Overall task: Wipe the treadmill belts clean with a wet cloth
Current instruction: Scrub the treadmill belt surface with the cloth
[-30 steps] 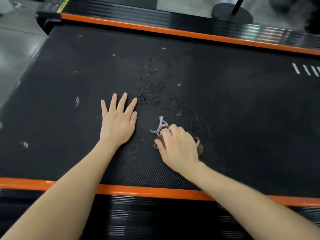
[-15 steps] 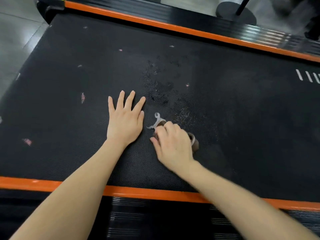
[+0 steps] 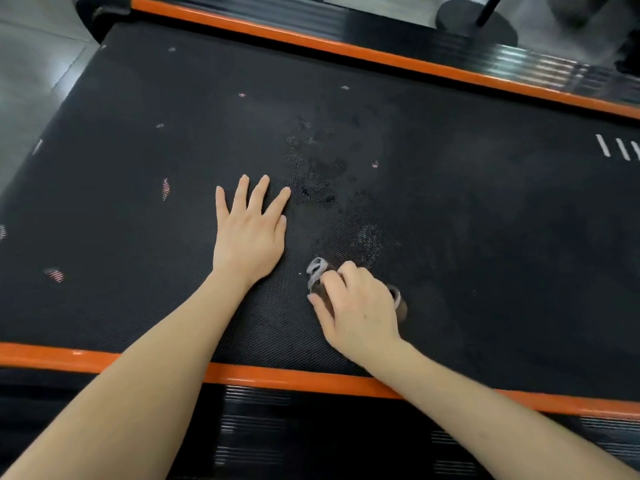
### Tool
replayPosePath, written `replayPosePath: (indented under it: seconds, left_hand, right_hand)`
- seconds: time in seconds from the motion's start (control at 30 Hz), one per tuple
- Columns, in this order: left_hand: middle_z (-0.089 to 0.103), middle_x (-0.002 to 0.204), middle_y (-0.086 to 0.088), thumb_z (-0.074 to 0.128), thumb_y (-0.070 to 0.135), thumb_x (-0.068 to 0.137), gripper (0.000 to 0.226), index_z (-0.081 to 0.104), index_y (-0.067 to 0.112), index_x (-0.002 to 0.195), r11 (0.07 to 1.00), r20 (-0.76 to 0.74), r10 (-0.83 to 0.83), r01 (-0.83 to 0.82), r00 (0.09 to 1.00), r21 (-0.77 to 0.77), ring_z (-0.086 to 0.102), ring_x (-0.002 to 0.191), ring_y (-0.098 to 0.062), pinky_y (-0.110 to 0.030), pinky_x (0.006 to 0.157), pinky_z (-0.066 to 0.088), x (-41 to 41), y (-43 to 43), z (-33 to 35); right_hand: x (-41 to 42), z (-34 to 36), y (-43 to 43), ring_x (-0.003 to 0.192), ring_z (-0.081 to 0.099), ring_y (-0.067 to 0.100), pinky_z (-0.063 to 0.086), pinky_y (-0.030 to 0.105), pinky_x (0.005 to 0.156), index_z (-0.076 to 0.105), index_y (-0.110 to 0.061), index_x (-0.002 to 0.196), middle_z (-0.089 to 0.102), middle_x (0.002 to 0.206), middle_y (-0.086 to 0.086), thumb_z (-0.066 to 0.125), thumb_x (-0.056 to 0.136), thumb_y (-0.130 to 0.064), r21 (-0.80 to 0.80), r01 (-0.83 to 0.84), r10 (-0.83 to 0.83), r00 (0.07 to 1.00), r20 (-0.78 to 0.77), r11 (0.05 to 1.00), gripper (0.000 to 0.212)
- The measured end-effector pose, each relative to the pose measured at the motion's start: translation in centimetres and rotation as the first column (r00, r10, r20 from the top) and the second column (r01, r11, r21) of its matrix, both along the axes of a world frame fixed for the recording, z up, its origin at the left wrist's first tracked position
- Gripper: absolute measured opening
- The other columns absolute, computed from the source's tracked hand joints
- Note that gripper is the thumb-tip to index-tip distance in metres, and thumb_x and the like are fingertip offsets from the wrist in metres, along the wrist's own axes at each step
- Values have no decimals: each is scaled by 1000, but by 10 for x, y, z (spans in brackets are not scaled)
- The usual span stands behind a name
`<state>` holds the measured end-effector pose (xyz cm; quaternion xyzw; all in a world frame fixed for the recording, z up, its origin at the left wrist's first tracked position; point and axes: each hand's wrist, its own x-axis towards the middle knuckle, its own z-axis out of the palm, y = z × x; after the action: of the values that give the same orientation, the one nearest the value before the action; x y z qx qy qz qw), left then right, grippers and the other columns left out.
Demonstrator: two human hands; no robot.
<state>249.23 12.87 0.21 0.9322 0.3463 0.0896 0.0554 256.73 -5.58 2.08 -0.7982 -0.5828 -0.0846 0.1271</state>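
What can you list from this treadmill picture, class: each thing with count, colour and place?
Belt: one, black, centre.
Orange strips: two, along the belt's near and far edges.
Cloth: one, brown-grey, on the belt's near side.
Dark blotches: a cluster, mid-belt.
White stripes: several, belt's right end.
Round base: one, black, top right.
Floor: grey, top left.
Left hand: one, flat on the belt.
Right hand: one, grips the cloth.

We see belt (image 3: 485, 237): left hand (image 3: 247, 237) flat mid-belt, cloth (image 3: 317, 271) under right hand (image 3: 360, 306) toward near edge, wet patch (image 3: 318, 174) centre.
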Motion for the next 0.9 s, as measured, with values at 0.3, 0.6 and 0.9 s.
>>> replayPosePath:
  seconds: [0.3, 0.6, 0.9]
  left_hand:
    - [34, 150, -12, 24, 36, 95, 51, 41, 25, 142, 1000, -18, 18, -19, 1000, -18, 21, 141, -36, -60, 113, 8, 2, 0, 1]
    - [29, 153, -8, 30, 40, 99, 48, 37, 26, 144, 1000, -32, -10, 10, 999, -7, 15, 143, -34, -59, 113, -2, 54, 25, 16]
    - [36, 149, -8, 14, 46, 93, 59, 40, 27, 142, 998, -8, -53, 53, 999, 30, 21, 141, -34, -59, 114, 7, 68, 35, -5]
  right_hand:
    - [88, -6, 72, 54, 50, 26, 24, 25, 46, 59, -8, 81, 54, 72, 9, 39, 87, -44, 116, 237, -245, 968, 62, 965, 41]
    - [106, -16, 79, 60, 53, 24, 32, 27, 46, 61, -11, 86, 56, 77, 6, 41, 86, -41, 214, 206, -221, 974, 45, 955, 37]
    - [214, -8, 176, 84, 57, 28, 41, 35, 64, 57, -11, 98, 58, 97, 9, 46, 94, -39, 142, 198, -205, 978, 38, 970, 30]
